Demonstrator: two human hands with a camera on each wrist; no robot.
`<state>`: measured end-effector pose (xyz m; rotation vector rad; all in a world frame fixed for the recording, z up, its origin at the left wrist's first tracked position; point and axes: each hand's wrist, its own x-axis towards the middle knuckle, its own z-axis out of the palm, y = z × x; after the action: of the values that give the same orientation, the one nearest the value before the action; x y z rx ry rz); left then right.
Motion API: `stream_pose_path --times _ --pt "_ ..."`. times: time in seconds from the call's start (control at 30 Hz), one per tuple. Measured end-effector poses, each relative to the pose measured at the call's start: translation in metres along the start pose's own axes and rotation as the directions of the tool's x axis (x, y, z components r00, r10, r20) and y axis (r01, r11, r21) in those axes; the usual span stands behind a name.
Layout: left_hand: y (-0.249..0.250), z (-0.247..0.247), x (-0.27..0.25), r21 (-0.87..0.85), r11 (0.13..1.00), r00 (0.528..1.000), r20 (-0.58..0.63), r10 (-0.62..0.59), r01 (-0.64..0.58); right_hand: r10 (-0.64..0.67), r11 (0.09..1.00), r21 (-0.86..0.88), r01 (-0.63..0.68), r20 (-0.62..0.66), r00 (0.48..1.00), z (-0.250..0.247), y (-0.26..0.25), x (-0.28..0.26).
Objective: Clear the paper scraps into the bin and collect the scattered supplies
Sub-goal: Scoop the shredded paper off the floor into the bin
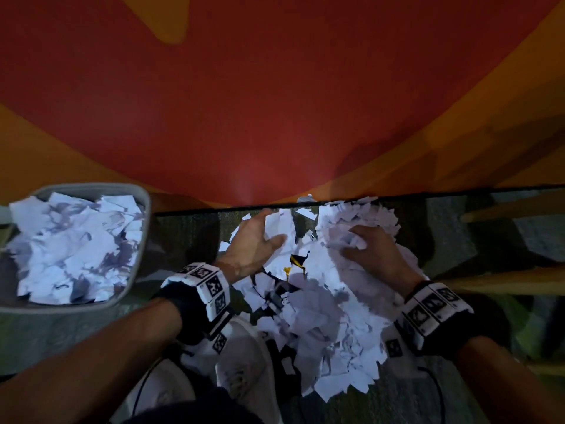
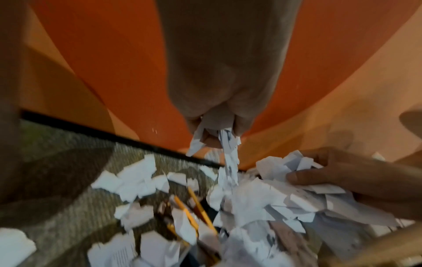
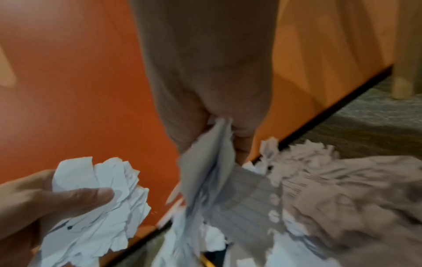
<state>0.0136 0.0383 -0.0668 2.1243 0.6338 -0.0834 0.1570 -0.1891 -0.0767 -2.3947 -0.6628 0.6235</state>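
Head view shows the job about half done, in my judgement: the grey bin (image 1: 139, 240) on the left is already heaped with white scraps, yet a big pile of paper scraps (image 1: 324, 319) still covers the carpet in front of the person, up to the orange wall. Supplies are not collected: yellow pencils (image 2: 194, 211) lie half buried under the scraps, and more may be hidden.

Both hands are in the far end of the pile, near the black skirting. The left hand (image 1: 255, 244) has its thumb curled over a bunch of scraps and pinches them against the fingers; the left wrist view shows strips hanging from that grip. The right hand (image 1: 371, 250) lies just beside it, fingers bent round a crumpled wad on top of the pile. The bin stands well apart to the left, so each handful must travel across.
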Motion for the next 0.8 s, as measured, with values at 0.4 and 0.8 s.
stream_pose_path --times 0.4,0.8 --pt "0.018 -0.148 -0.067 -0.09 0.995 0.976 -0.219 0.01 -0.031 -0.174 0.956 0.238 0.173 -0.018 0.985 -0.02 -0.123 0.003" --pt "-0.032 -0.248 -0.142 -0.295 0.954 0.717 -0.653 -0.243 0.055 -0.358 0.854 0.43 0.293 0.078 0.93 0.05 -0.326 0.0"
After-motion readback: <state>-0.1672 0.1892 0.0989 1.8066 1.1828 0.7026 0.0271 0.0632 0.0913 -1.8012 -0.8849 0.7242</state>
